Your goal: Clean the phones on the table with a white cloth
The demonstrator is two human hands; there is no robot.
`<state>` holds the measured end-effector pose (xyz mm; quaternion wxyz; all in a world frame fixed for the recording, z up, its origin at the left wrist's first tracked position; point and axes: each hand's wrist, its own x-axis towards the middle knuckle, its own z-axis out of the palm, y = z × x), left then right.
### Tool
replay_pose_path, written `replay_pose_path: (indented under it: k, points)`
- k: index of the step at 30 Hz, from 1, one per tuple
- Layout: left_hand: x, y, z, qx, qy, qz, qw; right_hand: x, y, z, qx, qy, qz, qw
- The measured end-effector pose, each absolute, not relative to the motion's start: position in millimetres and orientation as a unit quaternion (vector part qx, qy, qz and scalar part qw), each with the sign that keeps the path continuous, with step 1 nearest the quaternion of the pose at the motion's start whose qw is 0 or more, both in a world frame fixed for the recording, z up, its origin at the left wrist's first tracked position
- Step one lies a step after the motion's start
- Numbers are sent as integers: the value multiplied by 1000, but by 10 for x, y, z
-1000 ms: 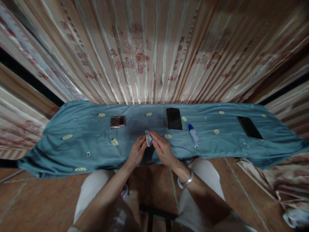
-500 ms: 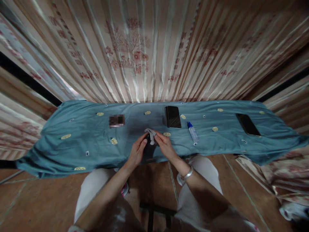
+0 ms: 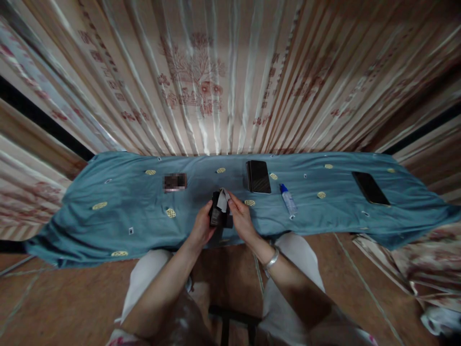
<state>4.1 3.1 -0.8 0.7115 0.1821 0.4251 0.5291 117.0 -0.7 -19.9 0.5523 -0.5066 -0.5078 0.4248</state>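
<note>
My left hand [image 3: 202,225] is closed round the side of a small black rectangular object [image 3: 215,220], its dark face bearing faint lettering. Whether it is a phone I cannot tell. Pinched in the fingers of my right hand [image 3: 243,218] is a light grey cloth [image 3: 223,201], which lies against the upper part of the black object. Both hands are over the front middle of the cloth-covered table [image 3: 144,230]. My right fingertips are partly hidden by the grey cloth.
Beyond my right hand lie a black, thick flat device [image 3: 259,177] and a clear bottle with a blue top [image 3: 288,200]. A dark phone [image 3: 370,188] rests farther right. A small pixelated item [image 3: 175,182] is at left. Curtains [image 3: 223,96] hang behind the table.
The black object has turned up so that more of its face shows. The grey cloth has shifted and now lies over its upper part; both hands stay close together.
</note>
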Motion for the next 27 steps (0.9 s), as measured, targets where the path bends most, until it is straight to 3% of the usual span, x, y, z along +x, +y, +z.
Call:
replay_pose_path:
  k: [14,27]
  points:
    - [23,296,50,90,435,577,685,979,-160,-315,-528,-584,374,490]
    - [-207,364,87,96,369,539,751,1041,-349,-79,-489,-702,297,424]
